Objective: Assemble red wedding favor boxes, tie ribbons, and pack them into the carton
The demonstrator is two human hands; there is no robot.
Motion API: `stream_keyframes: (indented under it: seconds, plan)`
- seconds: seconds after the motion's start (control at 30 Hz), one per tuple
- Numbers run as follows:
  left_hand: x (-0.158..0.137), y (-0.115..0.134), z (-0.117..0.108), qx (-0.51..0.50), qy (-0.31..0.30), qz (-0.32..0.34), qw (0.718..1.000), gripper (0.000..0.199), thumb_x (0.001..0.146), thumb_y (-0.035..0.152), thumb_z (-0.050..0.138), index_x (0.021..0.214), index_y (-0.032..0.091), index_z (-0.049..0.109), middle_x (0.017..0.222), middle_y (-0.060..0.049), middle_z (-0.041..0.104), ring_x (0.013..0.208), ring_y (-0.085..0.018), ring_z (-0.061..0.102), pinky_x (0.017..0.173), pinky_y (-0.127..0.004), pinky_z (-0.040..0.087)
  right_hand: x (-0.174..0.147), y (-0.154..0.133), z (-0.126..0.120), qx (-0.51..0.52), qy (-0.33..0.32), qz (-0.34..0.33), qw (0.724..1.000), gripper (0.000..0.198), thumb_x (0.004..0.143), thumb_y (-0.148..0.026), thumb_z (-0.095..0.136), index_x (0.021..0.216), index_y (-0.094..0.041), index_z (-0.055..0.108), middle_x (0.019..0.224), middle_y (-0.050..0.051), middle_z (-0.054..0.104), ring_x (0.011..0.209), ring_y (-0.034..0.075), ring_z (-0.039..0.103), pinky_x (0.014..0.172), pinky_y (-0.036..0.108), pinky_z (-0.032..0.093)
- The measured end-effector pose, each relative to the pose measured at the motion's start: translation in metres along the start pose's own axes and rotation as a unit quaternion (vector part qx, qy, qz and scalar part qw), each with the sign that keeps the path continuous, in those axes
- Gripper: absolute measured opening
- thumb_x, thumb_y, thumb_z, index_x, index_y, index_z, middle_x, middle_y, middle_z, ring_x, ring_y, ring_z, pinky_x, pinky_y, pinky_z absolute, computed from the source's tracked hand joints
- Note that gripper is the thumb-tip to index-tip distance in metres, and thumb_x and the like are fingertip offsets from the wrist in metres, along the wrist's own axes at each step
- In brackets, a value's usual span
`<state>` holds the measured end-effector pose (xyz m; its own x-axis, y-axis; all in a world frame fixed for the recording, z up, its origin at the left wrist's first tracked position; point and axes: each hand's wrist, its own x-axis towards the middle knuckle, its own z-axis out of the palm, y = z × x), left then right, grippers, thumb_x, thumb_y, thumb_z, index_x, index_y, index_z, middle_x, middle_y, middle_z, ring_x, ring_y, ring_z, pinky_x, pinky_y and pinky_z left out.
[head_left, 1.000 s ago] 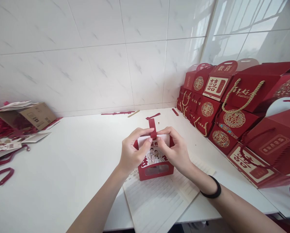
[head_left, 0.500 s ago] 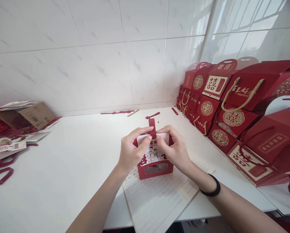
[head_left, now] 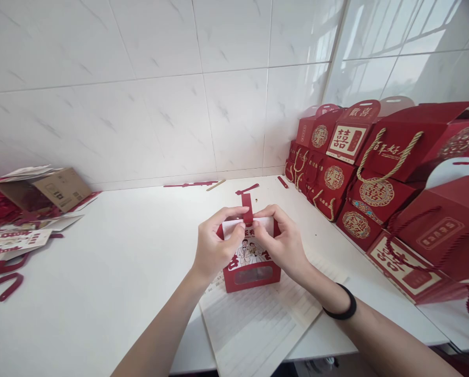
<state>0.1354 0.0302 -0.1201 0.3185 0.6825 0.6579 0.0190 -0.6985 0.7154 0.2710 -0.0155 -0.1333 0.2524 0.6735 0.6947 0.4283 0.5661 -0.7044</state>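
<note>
A small red gift box (head_left: 252,275) with a white front, a printed couple and a clear window stands upright on sheets of paper. Out of its top rises a red strap (head_left: 247,208). My left hand (head_left: 221,238) pinches the box's top edge at the base of the strap, thumb in front and index finger behind. From the other side my right hand (head_left: 277,233) grips the same edge, its thumb close to the left one. The fingers behind the box are hidden.
Stacked red gift boxes (head_left: 379,193) line the right side. An open cardboard box (head_left: 59,189) and loose red straps (head_left: 9,280) lie at the left. Thin strips (head_left: 191,184) lie along the tiled wall. Printed paper (head_left: 254,324) overhangs the table's front edge.
The strap, which curled over at its tip, now stands straighter and flatter. Both hands keep their hold at the box's top. The view has shifted very slightly.
</note>
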Motion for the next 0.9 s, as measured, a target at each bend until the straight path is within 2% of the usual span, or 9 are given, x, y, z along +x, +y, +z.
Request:
stream_keyframes:
  seconds: [0.1,0.27,0.53,0.73,0.9]
  plan:
    - [-0.0002,-0.0007,-0.0001,-0.008,-0.004,0.007,1.0,0.021,0.079,0.016,0.056,0.096,0.02,0.068,0.091,-0.003,0.068,0.082,-0.017,0.064,0.065,-0.025,0.053,-0.0001,-0.0009,0.0006,-0.003,0.002,0.01,1.0,0.006,0.079,-0.023,0.051,0.077,-0.018,0.055,0.067,-0.001,0.056,0.056,0.011,0.048,0.049,0.021,0.038]
    - [-0.0005,-0.004,-0.0014,-0.021,-0.014,0.034,0.999,0.022,0.079,0.017,0.055,0.099,0.02,0.067,0.091,-0.003,0.067,0.084,-0.016,0.063,0.072,-0.027,0.053,-0.0003,0.0011,0.001,0.0,0.007,-0.005,1.0,0.006,0.079,-0.022,0.05,0.079,-0.018,0.056,0.068,-0.001,0.057,0.057,0.011,0.049,0.05,0.022,0.039]
    - [-0.0007,-0.0009,0.0009,-0.006,0.006,-0.003,1.0,0.021,0.079,0.018,0.058,0.097,0.02,0.068,0.092,-0.003,0.07,0.085,-0.016,0.065,0.072,-0.025,0.054,-0.0002,0.0012,0.0007,-0.001,0.002,0.004,1.0,0.007,0.08,-0.024,0.052,0.078,-0.018,0.055,0.065,-0.002,0.055,0.053,0.01,0.046,0.048,0.021,0.038]
    - [0.0005,-0.0019,0.0009,-0.022,0.003,0.001,1.0,0.02,0.077,0.015,0.057,0.093,0.019,0.067,0.09,-0.003,0.07,0.085,-0.017,0.065,0.074,-0.027,0.054,-0.0001,0.0005,0.0017,-0.003,0.003,0.001,1.0,0.008,0.08,-0.024,0.051,0.078,-0.018,0.055,0.066,-0.001,0.057,0.054,0.011,0.048,0.049,0.021,0.039]
    - [-0.004,-0.0068,-0.0016,-0.06,-0.004,0.013,0.998,0.029,0.076,0.012,0.054,0.103,0.02,0.059,0.094,-0.004,0.067,0.09,-0.017,0.063,0.076,-0.028,0.053,-0.0004,0.001,0.001,0.005,0.007,-0.016,1.0,0.007,0.08,-0.021,0.05,0.079,-0.018,0.056,0.067,-0.001,0.058,0.055,0.011,0.05,0.051,0.021,0.041]
